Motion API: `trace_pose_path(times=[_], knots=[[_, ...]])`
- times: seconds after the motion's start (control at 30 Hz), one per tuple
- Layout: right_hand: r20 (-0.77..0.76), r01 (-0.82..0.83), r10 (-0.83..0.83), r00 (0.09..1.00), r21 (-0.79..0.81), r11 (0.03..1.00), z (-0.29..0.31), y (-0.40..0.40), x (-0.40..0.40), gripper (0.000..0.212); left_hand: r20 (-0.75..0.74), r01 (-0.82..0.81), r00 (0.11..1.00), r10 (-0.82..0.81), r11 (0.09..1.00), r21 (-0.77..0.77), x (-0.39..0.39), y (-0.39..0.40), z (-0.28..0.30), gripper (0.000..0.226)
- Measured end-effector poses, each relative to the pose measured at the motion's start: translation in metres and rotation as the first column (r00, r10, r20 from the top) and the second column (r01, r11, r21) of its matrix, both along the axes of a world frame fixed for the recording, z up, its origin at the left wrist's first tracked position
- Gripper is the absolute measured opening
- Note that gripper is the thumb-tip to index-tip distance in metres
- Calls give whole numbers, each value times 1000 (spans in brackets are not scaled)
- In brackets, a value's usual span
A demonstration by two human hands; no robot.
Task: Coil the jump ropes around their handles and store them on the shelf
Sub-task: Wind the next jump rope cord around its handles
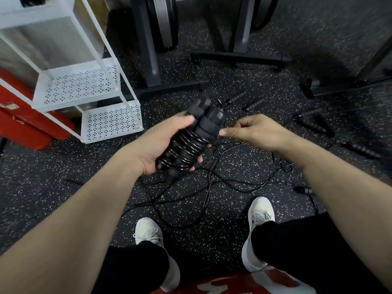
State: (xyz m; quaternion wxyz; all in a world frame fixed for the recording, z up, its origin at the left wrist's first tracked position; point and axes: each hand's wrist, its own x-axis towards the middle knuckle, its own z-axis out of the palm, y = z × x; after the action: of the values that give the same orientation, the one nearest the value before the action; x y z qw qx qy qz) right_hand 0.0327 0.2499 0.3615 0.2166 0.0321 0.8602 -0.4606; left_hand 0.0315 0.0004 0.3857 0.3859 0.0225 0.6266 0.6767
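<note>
Coiled jump rope (192, 134) gripped in left hand (161, 145), handles angled up-right; right hand (254, 129) pinching its cord.

The scene was dimly and evenly lit from overhead, the speckled floor (233, 172) dark and grainy. The white shelf (84, 85) at upper left was the brightest area, nearly washed out. Small glints ran along the coiled rope (182, 149). Straight lines bowed toward the edges — wide-angle distortion — and the corners, especially at right, were soft and smeared.
</note>
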Motion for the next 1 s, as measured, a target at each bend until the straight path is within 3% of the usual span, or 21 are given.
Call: trace_pose_path(times=[0.07, 0.2, 0.33, 0.47, 0.53, 0.67, 0.77, 0.87, 1.0], knots=[[8, 53, -53, 999, -26, 998, -2, -2, -1, 56, -7, 59, 998, -60, 996, -64, 0, 2, -2, 48], [19, 110, -109, 994, -109, 988, -8, -10, -5, 13, -32, 119, 992, -125, 982, -148, 4, 10, -3, 58], [-10, 65, -68, 998, -195, 979, -10, -15, -8, 26, -99, 226, 959, -267, 925, -304, 3, 14, -15, 100], [24, 14, -9, 1000, -233, 972, -9, -23, -7, 15, -194, 303, 874, -446, 811, -500, 0, 14, -27, 126], [12, -11, 14, 1000, -192, 981, -7, -27, -5, 15, -205, 330, 851, -483, 796, -508, -1, 14, -32, 121], [-2, -41, 41, 999, -137, 990, 1, -36, -2, 21, -214, 356, 829, -516, 784, -509, 1, 15, -36, 72], [-52, -40, 34, 998, -119, 992, -1, -42, -1, 16, -237, 276, 819, -522, 721, -635, 0, 15, -36, 33], [-121, -63, 58, 991, -44, 997, -6, -48, -1, 12, -260, 143, 850, -457, 677, -722, 0, 15, -42, 25], [-246, -117, 151, 957, 149, 982, -11, -51, -1, 12, -265, 61, 860, -437, 602, -796, 2, 16, -48, 34]])
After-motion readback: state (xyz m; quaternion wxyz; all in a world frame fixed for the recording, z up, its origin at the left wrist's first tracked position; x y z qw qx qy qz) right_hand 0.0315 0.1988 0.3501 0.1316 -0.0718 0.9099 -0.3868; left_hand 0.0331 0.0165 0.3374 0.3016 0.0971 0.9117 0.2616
